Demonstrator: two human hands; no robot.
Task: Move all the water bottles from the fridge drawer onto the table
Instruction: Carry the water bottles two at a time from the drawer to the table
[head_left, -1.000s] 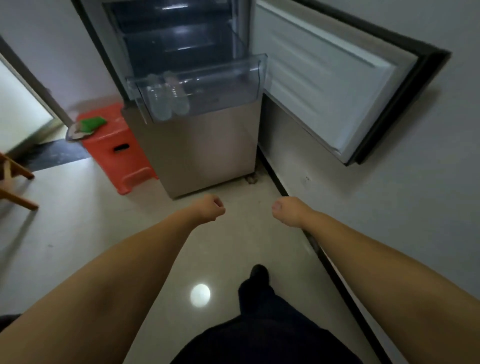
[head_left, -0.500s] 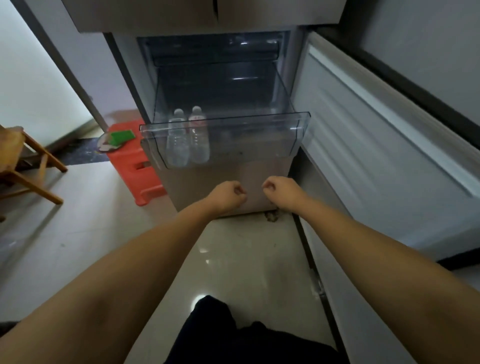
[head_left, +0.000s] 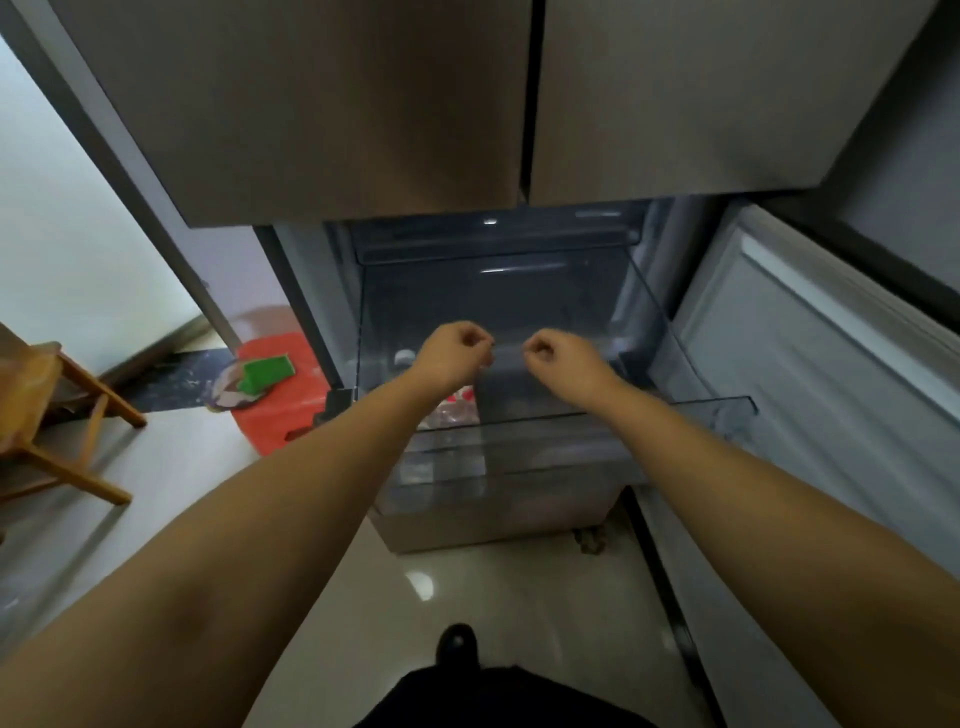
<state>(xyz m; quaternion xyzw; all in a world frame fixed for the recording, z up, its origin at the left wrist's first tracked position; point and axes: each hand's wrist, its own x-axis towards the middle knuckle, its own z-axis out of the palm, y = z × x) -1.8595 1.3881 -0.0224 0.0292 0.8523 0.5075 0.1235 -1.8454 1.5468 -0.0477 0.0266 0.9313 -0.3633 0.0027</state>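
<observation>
The clear fridge drawer (head_left: 696, 410) is pulled out below the closed steel upper doors. Clear water bottles stand at its left side; one white cap (head_left: 404, 357) shows beside my left wrist, and a red-labelled bottle body (head_left: 457, 405) peeks out under my forearm. How many bottles there are I cannot tell. My left hand (head_left: 457, 351) hovers over the drawer as a fist, right above the bottles. My right hand (head_left: 558, 361) is a fist too, over the drawer's middle. Neither hand holds anything.
The open lower fridge door (head_left: 831, 374) swings out on the right. A red plastic stool (head_left: 275, 400) with a green item and a plate on it stands left of the fridge. A wooden chair (head_left: 57, 415) is at the far left. Pale tiled floor lies below.
I have stepped up to the fridge and the drawer now fills the middle of view. Both fists rose from in front of the drawer to above it. The bottles are now mostly hidden by my left arm.
</observation>
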